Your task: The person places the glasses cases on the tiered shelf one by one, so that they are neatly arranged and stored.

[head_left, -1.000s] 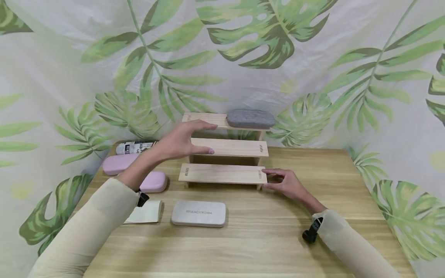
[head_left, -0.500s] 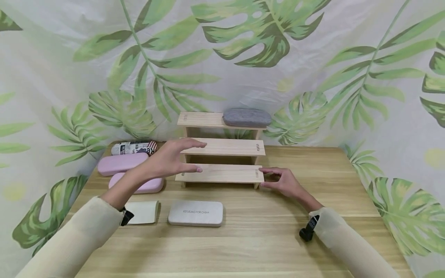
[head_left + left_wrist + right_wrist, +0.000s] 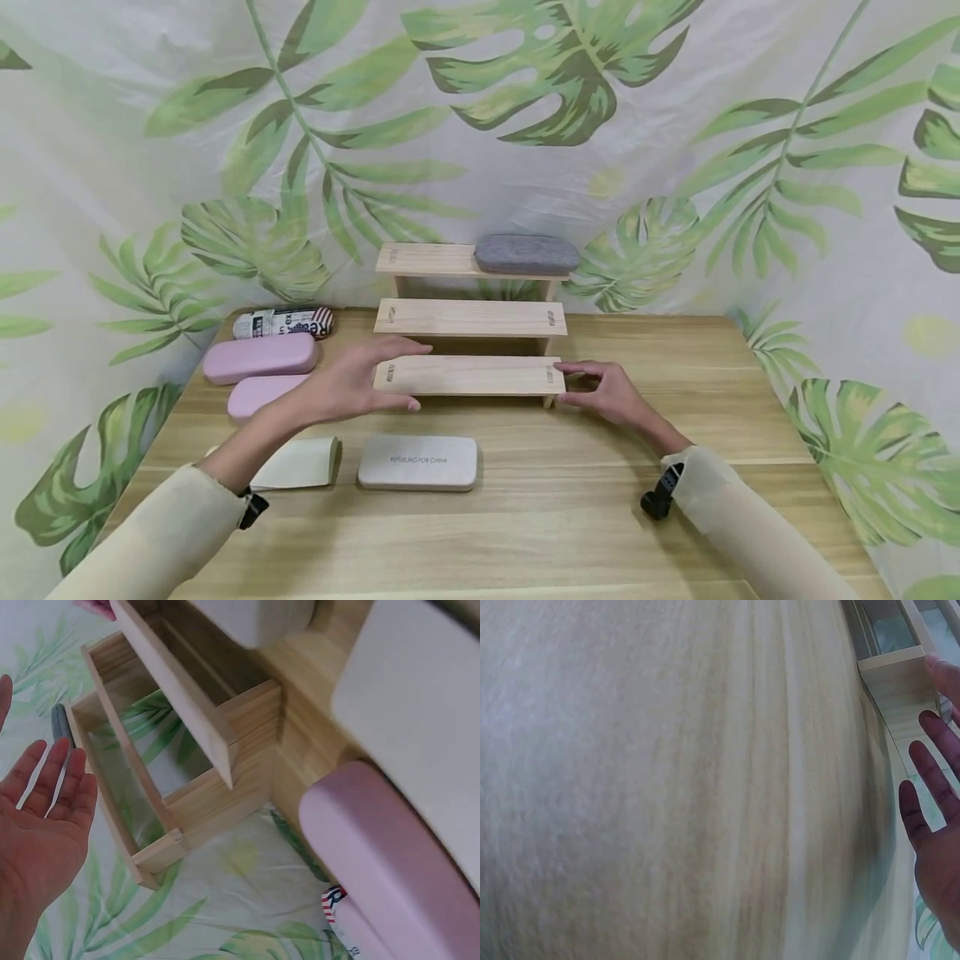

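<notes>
A three-tier wooden display rack [image 3: 472, 375] stands on the table against the patterned cloth. A grey glasses case [image 3: 527, 253] lies on the right of its top step. My right hand [image 3: 611, 396] pinches the right end of the lowest step between thumb and index finger; its other fingers stretch out straight in the right wrist view. My left hand [image 3: 348, 383] is spread at the left end of that step, thumb in front and fingers above. In the left wrist view, the open left palm [image 3: 45, 825] shows beside the rack, fingers straight and holding nothing.
Left of the rack lie two pink glasses cases [image 3: 260, 358] and a printed, rolled-up pouch [image 3: 281, 322]. In front are a white glasses case [image 3: 417, 462] with lettering and a pale cream case [image 3: 296, 463], partly behind my left forearm.
My left hand has come down from beside the upper steps to the left end of the lowest step. The right hand stays at the right end. The head view has shifted slightly.
</notes>
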### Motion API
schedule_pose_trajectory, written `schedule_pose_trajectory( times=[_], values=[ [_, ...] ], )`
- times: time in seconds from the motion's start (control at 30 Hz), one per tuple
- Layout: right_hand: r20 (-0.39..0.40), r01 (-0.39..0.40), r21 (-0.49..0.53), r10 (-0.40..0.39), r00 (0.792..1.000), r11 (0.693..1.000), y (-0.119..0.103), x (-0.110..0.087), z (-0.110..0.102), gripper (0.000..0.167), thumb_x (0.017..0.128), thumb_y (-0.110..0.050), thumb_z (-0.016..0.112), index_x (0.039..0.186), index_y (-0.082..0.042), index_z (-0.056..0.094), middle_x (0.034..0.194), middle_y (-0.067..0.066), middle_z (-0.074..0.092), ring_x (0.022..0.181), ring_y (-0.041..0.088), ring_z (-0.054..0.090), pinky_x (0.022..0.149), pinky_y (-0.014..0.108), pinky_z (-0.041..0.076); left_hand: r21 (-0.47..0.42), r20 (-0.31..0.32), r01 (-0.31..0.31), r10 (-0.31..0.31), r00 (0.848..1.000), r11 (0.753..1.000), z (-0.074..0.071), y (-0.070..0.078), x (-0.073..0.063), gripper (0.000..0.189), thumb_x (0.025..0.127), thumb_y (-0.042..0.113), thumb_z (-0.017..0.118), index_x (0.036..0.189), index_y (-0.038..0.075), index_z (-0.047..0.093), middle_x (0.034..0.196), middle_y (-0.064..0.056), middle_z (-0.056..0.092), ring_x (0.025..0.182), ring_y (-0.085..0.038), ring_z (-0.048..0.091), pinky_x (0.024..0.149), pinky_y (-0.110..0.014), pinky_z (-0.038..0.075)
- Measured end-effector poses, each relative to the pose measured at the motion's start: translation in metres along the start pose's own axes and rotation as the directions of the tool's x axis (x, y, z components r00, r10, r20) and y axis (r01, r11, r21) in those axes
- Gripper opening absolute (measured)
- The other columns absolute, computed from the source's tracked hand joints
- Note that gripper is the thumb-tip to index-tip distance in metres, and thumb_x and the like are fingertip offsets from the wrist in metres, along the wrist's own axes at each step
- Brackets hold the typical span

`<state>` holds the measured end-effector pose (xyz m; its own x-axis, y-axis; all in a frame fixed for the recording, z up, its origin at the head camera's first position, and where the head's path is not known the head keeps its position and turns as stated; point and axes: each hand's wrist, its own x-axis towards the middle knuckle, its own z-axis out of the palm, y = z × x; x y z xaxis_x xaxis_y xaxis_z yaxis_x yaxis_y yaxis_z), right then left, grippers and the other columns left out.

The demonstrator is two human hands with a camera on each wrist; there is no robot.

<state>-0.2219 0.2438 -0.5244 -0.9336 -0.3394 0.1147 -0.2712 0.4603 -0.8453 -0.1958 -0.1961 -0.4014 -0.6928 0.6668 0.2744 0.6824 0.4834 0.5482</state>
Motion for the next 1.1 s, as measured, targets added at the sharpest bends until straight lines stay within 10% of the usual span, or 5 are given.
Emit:
schedule_pose_trajectory(
  times=[1.1],
  values=[
    [-0.003,-0.008,0.051,0.008,1.0,0.999,0.002,0.0,0.0,0.053,0.082,-0.016,0.094,0.131,-0.01,0.076,0.135,0.013,0.071,0.123,0.038,0.067,0.103,0.059,0.052,-0.023,0.124,0.05,-0.047,0.991,0.998,0.048,-0.007,-0.049,0.074,0.078,0.035,0.095,0.14,0.007,0.067,0.138,-0.007,0.069,0.129,-0.031,0.064,0.108,-0.053,0.051]
  ],
)
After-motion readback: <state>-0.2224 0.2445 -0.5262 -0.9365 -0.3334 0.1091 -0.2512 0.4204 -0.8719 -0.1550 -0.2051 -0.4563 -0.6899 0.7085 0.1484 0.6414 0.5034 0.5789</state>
